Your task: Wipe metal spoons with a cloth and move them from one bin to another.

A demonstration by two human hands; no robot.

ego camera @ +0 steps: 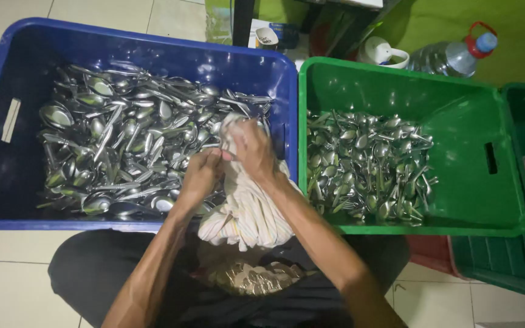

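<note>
We're looking steeply down from the head camera, close over the blue crate (7,182) and green crate (475,200) on the tiled floor (7,285).

Water bottle (451,56) and white jug (383,53) behind crates.

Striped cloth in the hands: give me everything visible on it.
The striped cloth is pale cream with thin faded stripes, soft woven fabric by its look, and crumpled. Its upper end is bunched under the right hand, which grips it from above; the left hand pinches it from the side. The rest hangs in folds over the near rim of the blue crate onto the person's lap. Whether a spoon is wrapped inside cannot be seen.
</note>
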